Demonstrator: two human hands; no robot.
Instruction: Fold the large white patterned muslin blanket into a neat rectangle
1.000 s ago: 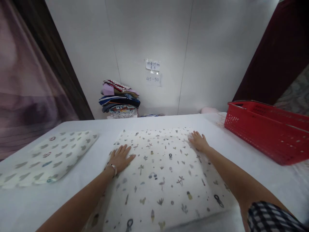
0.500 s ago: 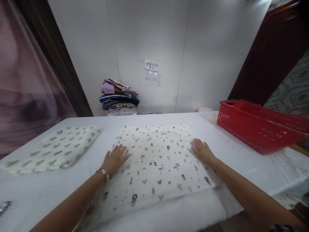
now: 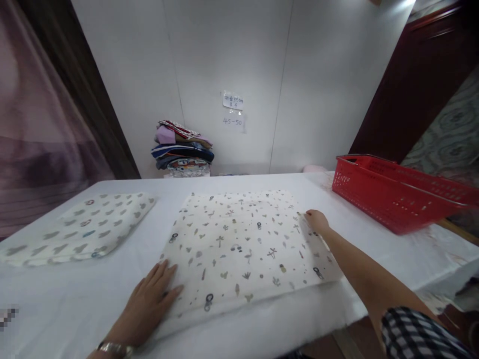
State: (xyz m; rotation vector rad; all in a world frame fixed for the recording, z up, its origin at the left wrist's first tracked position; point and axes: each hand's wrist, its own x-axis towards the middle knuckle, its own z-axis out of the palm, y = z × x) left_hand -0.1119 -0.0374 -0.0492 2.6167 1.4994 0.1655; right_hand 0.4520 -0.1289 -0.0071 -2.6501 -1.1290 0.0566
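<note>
A white cloth (image 3: pixel 239 244) printed with small palms, flamingos and leaves lies spread on the table before me. My left hand (image 3: pixel 147 299) rests flat over its near left edge, fingers stretched out, a bracelet on the wrist. At the cloth's right edge, my right hand (image 3: pixel 317 222) has its fingers curled in and closed on the border; the fingertips are partly hidden. A folded white cloth with grey cloud shapes (image 3: pixel 108 224) lies to the left, apart from both hands.
A red plastic basket (image 3: pixel 396 199) stands at the table's right side. Behind the far edge, a stack of folded fabrics (image 3: pixel 183 149) leans by the wall, under paper signs (image 3: pixel 232 112). The white-covered table (image 3: pixel 86 294) ends close to my body.
My left hand has slid toward me along the cloth's left edge. My right hand, flat and spread before, has curled its fingers at the right edge. The view has shifted slightly.
</note>
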